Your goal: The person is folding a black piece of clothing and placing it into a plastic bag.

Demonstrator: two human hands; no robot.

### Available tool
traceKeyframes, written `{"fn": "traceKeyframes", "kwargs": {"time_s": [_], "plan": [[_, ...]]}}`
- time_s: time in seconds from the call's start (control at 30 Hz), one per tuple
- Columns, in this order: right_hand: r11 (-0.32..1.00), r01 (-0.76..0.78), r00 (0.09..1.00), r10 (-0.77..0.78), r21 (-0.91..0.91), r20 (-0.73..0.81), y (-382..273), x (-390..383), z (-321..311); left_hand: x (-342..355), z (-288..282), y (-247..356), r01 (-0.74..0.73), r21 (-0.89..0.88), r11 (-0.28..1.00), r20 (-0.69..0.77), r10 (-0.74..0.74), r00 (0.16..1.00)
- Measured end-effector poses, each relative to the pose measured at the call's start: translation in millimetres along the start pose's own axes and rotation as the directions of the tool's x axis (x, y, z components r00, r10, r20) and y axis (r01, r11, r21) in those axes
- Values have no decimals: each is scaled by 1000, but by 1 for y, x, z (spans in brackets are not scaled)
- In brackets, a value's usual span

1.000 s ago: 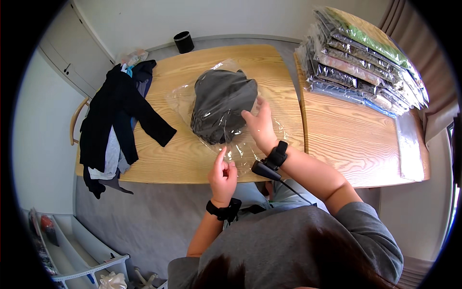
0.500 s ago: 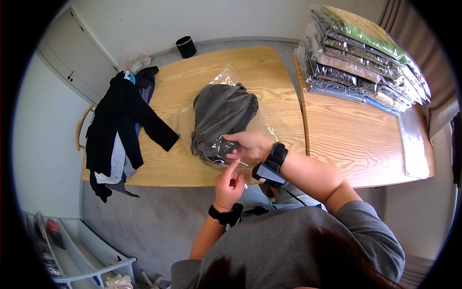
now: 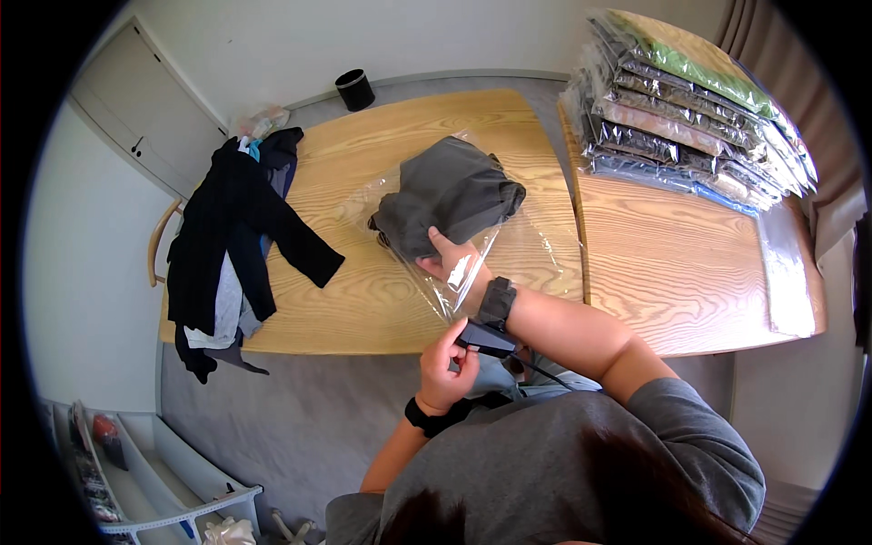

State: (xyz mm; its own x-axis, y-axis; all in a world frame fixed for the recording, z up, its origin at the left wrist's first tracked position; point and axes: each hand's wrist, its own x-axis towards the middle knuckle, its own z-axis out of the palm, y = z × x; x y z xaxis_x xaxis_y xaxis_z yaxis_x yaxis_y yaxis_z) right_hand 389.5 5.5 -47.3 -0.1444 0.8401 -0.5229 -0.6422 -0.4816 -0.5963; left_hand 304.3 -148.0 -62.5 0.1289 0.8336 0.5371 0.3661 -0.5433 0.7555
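A bunched dark grey garment (image 3: 450,186) lies in a clear plastic bag (image 3: 536,250) on the wooden table. Glare from the plastic crosses my right hand (image 3: 454,261), which appears to be inside the bag's near end. Its thumb rests on top of the garment's near edge, with the fingers curled below. Nearer to me, my left hand (image 3: 449,368) is closed in a pinch at the bag's near edge, beside the black device on my right wrist. The plastic between those fingertips is hard to see.
Black and grey clothes (image 3: 227,245) hang over the table's left end, by a wooden chair (image 3: 156,243). A tall stack of bagged garments (image 3: 681,127) stands on the right-hand table (image 3: 672,263), behind a flat clear bag (image 3: 787,282). A black bin (image 3: 354,91) stands beyond.
The garment has turned and shifted away and to the right. My right hand has moved onto its near edge, under plastic. My left hand has come closer to me, drawing the bag's edge along.
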Motion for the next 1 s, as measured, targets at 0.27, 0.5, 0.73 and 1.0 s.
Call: {"fn": "traceKeyframes", "kwargs": {"time_s": [0.27, 0.5, 0.73, 1.0], "plan": [[984, 55, 995, -38, -171, 97, -54, -26, -34, -3, -7, -9, 25, -32, 999, -111, -28, 993], [978, 204, 973, -208, -50, -101, -73, -3, -39, -9, -9, 5, 74, -71, 995, 198, -58, 978], [987, 156, 987, -158, -46, -27, -89, -9, -37, 6, -38, 5, 8, -164, 986, 108, 10, 994], [860, 509, 860, -507, 26, -65, -62, -1, -57, 180, -85, 4, 181, -82, 980, 15, -181, 983]]}}
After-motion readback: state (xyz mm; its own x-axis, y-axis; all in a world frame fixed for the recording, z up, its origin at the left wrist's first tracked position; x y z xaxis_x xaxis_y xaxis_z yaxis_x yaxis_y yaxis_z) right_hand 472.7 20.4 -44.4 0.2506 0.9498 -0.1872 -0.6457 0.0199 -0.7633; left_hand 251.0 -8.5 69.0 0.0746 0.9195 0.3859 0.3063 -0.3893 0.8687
